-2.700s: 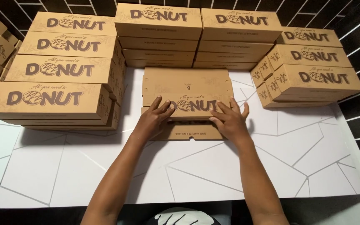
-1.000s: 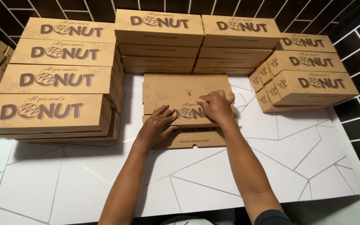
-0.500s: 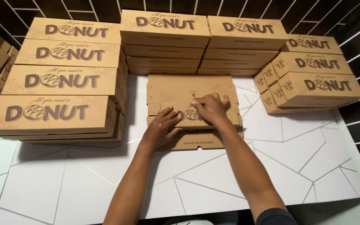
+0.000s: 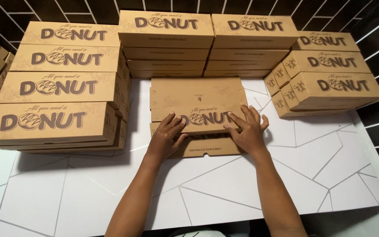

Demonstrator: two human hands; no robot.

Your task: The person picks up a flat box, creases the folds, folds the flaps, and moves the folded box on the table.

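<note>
Both hands, left hand (image 4: 166,134) and right hand (image 4: 247,129), are pressing flat with spread fingers on a matte brown cardboard box (image 4: 196,107) lying mid-counter (image 4: 224,193), between rectangular stacks of boxes (image 4: 62,87).

White table (image 4: 224,193) with thin grey angular lines, flat brown cardboard box (image 4: 196,98) at its middle, stacks of closed brown boxes on its left (image 4: 53,118), along the back (image 4: 207,44) and on its right (image 4: 325,79)
</note>
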